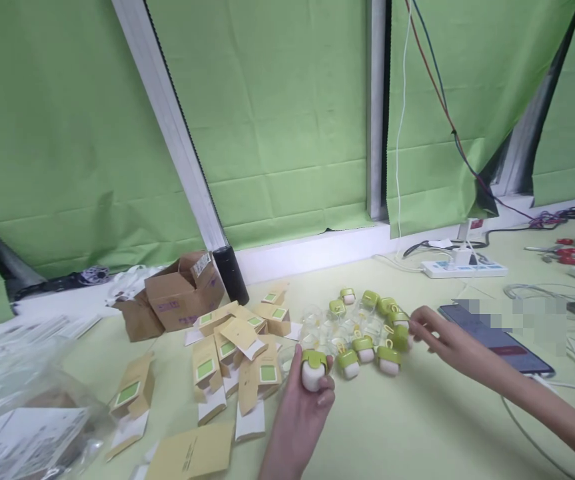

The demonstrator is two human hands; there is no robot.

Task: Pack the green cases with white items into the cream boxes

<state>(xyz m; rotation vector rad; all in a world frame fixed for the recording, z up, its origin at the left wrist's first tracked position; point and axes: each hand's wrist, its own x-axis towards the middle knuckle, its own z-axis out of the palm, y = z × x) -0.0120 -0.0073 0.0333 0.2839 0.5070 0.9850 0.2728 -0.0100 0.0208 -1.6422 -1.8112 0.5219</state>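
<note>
A small rounded white case with a green cover (pixel 313 372) sits in my left hand (pixel 301 407), with the fingers and thumb wrapped around it. My right hand (pixel 430 331) reaches in from the right, its bent fingertips pinched at the edge of a similar green case (pixel 401 339). Around them lie several more green-and-white cases with loop straps, among them a case (pixel 388 360) in front and a case (pixel 348 365) nearer my left hand. Several clear plastic shells (pixel 334 331) are bunched between these cases.
Opened small cardboard boxes (pixel 240 337) with green labels lie left of my left hand. Behind them stand a brown carton (pixel 184 293) and a black cylinder (pixel 230 275). A phone (pixel 512 350) lies under my right forearm, with cables and a power strip (pixel 464 268) beyond. Plastic bags (pixel 32 387) cover the left.
</note>
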